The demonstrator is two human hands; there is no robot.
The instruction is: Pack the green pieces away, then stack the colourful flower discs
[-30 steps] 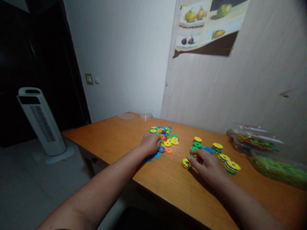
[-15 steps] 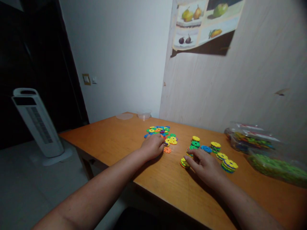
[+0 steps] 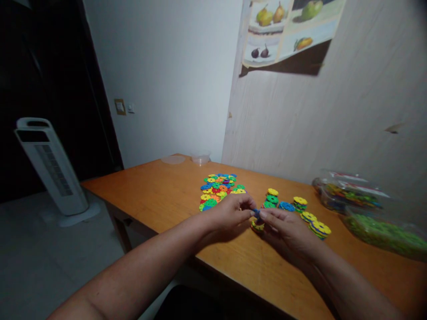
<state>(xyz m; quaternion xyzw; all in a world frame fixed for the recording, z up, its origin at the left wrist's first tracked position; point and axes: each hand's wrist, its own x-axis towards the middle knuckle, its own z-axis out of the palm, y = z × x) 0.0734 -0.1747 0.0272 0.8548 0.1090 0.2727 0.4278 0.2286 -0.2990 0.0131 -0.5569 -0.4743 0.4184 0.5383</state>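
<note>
Above the front part of the table my left hand (image 3: 233, 213) and my right hand (image 3: 283, 226) meet, their fingertips pinching a small dark blue notched disc (image 3: 256, 214) between them. Much of the disc is hidden by the fingers. Just below it stands a short stack of yellow-topped discs (image 3: 257, 226), partly covered by my right hand. Behind my left hand spreads a loose pile of colourful flower-shaped discs (image 3: 218, 186). Past my right hand are stacks with green (image 3: 271, 199), blue (image 3: 287, 206) and yellow (image 3: 319, 229) tops.
Clear plastic boxes with coloured pieces (image 3: 353, 195) and green pieces (image 3: 383, 231) stand on the right of the wooden table (image 3: 150, 191). A clear bowl (image 3: 200, 158) and a round lid (image 3: 173, 159) lie at the back edge. A white tower fan (image 3: 53, 164) stands on the floor at left.
My left hand has moved right, from the loose pile to my right hand. A dark blue disc now shows between the fingertips of both hands, and more of the pile is uncovered.
</note>
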